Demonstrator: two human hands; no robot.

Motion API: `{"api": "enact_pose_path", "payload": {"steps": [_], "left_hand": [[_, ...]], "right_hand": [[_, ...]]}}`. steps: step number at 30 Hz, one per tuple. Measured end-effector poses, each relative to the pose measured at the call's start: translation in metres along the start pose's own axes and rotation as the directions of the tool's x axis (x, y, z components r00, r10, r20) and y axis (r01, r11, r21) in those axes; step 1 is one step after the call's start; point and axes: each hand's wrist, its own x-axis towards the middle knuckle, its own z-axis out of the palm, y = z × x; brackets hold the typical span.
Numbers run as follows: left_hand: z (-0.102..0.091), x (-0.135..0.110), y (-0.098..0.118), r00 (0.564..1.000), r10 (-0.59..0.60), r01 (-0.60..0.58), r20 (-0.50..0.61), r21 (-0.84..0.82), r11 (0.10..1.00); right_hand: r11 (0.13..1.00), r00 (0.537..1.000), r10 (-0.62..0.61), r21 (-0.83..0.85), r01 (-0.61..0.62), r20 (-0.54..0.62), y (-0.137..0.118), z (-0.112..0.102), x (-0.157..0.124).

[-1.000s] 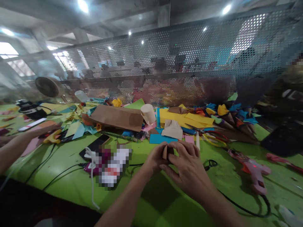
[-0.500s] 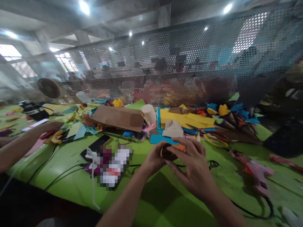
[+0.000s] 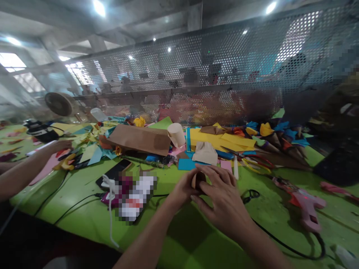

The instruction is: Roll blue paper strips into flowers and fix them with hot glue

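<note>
A small curled piece of brown paper (image 3: 194,181) sits between my hands above the green table, mostly covered by fingers. My left hand (image 3: 182,190) is closed around its left side. Fingers of my right hand (image 3: 223,200) bend over the top and right side of the same piece, the thumb lying below it. Just behind the hands lie a crumpled beige paper (image 3: 205,153) and a blue paper sheet (image 3: 185,164). A pink glue gun (image 3: 308,209), its red light showing, rests to the right with a black cord.
Scissors with yellow and red handles (image 3: 256,164) lie at the right middle. To the left are a power strip (image 3: 113,198) with cables, and phones. Behind stand a cream roll (image 3: 176,135) and a folded brown paper (image 3: 140,139). A co-worker's arm (image 3: 30,168) reaches in from the left.
My right hand has moved slightly left and closed further over the brown paper, uncovering a pink paper and a white stick behind. The co-worker's hand at left has shifted slightly.
</note>
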Motion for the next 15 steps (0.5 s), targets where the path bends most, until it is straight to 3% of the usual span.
{"api": "enact_pose_path", "payload": {"steps": [7, 15], "left_hand": [[0.002, 0.004, 0.013, 0.996, 0.022, -0.004, -0.089, 0.198, 0.980], [0.000, 0.001, 0.008, 1.000, 0.010, -0.011, 0.012, 0.117, 0.993]], "right_hand": [[0.994, 0.996, -0.002, 0.107, 0.012, -0.094, 0.001, -0.013, 0.003], [0.998, 0.999, 0.015, 0.060, -0.017, 0.034, 0.000, -0.006, -0.001]]}}
